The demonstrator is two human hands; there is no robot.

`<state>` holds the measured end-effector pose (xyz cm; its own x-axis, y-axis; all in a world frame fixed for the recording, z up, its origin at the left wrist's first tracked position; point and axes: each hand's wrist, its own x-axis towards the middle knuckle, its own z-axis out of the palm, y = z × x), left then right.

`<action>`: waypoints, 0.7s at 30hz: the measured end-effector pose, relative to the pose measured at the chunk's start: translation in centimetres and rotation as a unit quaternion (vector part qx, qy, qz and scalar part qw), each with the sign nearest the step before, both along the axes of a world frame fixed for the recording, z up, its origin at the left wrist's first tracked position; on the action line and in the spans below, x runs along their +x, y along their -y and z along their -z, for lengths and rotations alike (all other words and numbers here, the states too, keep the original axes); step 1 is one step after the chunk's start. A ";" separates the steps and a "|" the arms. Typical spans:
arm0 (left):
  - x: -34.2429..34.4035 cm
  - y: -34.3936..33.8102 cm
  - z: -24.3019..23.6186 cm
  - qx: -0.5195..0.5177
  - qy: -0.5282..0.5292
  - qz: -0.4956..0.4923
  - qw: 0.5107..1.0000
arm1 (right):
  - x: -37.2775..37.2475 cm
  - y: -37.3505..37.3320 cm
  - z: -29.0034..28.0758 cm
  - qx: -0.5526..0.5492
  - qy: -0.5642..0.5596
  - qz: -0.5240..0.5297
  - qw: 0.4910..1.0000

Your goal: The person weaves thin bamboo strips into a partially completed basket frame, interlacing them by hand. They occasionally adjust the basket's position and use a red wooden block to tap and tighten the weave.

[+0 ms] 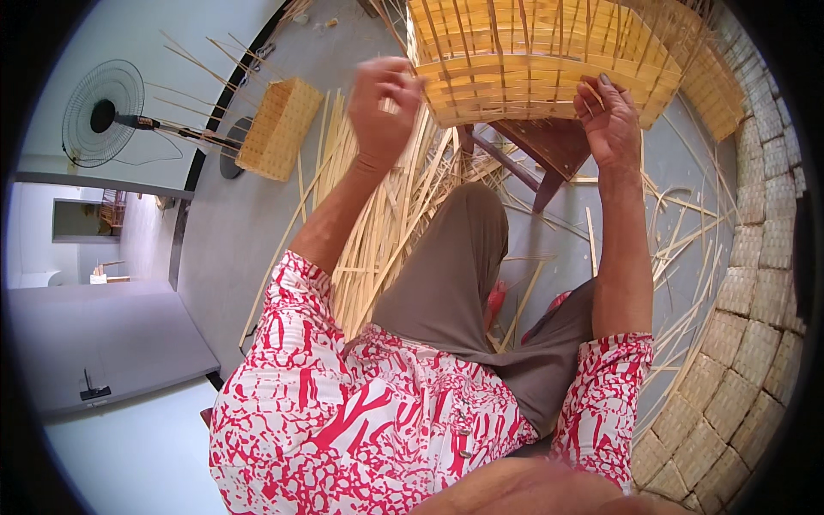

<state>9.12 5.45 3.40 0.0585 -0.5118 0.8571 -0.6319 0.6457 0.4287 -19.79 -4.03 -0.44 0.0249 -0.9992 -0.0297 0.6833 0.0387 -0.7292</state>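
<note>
— Above the knees, what's held?
— A half-woven bamboo basket [541, 64], over a wooden stool [549, 146]. The right hand [608, 112] grips its lower edge; the left hand [384, 103] is closed on strips [403, 103] beside it

Grey concrete floor [232, 223], pale wall [60, 51], standing fan [103, 112]

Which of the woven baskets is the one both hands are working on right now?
The unfinished basket with loose upright strips, gripped by left hand and right hand; the finished basket lies apart on the floor.
</note>
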 end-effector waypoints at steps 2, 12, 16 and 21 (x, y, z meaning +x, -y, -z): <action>-3.3 1.1 0.1 -0.020 0.118 0.025 0.992 | -0.3 -0.3 -0.2 -0.003 0.020 -0.009 1.000; -7.4 5.9 -0.3 -0.010 0.166 0.051 0.985 | -0.7 -1.5 1.0 -0.004 0.229 -0.125 0.965; -7.5 4.8 -0.7 0.007 0.119 0.106 0.987 | 0.3 -2.9 -3.1 -0.107 -0.026 -0.131 0.985; -7.1 5.4 -1.0 0.041 0.110 0.131 0.984 | 2.6 -4.9 -6.7 -0.266 -0.246 -0.067 0.930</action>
